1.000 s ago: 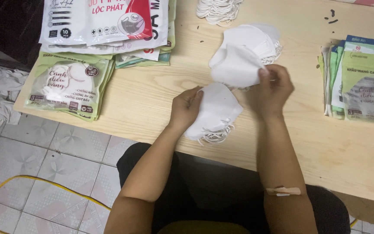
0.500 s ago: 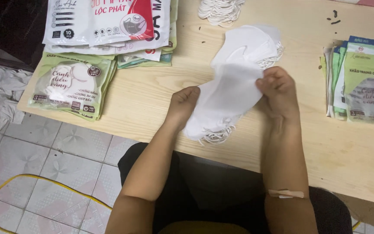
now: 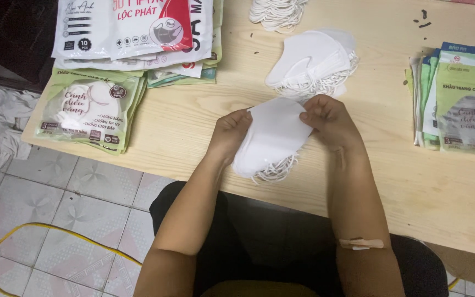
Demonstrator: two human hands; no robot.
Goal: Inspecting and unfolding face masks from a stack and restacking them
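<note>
Both hands closed on white masks

Even indoor light falls on a pale wooden table, sharply in focus.
Glossy packets show faint glare; soft shadows sit beneath hands, top-left corner dark.

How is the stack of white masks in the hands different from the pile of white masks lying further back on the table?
The held stack is gripped at both ends by the left hand and right hand, edges aligned. The far pile lies untouched on the table, looser and fanned out. Both are white masks with ear loops showing.
</note>
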